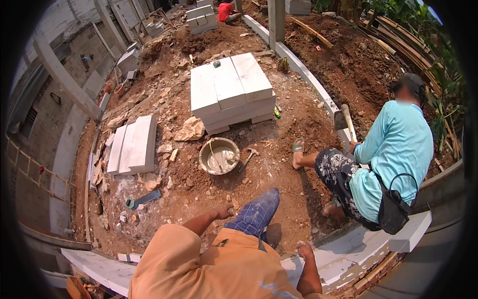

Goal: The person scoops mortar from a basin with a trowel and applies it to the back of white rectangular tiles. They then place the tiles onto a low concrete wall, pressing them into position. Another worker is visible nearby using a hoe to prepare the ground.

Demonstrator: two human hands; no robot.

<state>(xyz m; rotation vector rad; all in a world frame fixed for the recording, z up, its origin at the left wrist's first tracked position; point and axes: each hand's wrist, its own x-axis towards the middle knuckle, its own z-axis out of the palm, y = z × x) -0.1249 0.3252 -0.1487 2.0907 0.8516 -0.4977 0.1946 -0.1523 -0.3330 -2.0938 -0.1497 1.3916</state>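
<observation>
My left hand (225, 210) hangs beside my bent knee in blue checked shorts, over the dirt. Its fingers look loosely parted, and nothing shows in them. Down by the low white block wall (343, 259), my right hand (304, 249) has dusty, slightly bent fingers with nothing visible between them. I cannot tell whether it touches the wall. Ahead of me stands a round tub (219, 155) of grey mortar, a tool handle leaning inside. Right of the tub lies a hammer (249, 160). A handsaw (143, 199) with a green handle lies to the left.
A co-worker (396, 149) in light blue sits at right, gripping a hatchet-like tool (347, 122) by its wooden handle. White blocks (231, 84) are stacked beyond the tub, topped by a tape measure (216, 64). More blocks (133, 144) stand left. Rubble covers the ground.
</observation>
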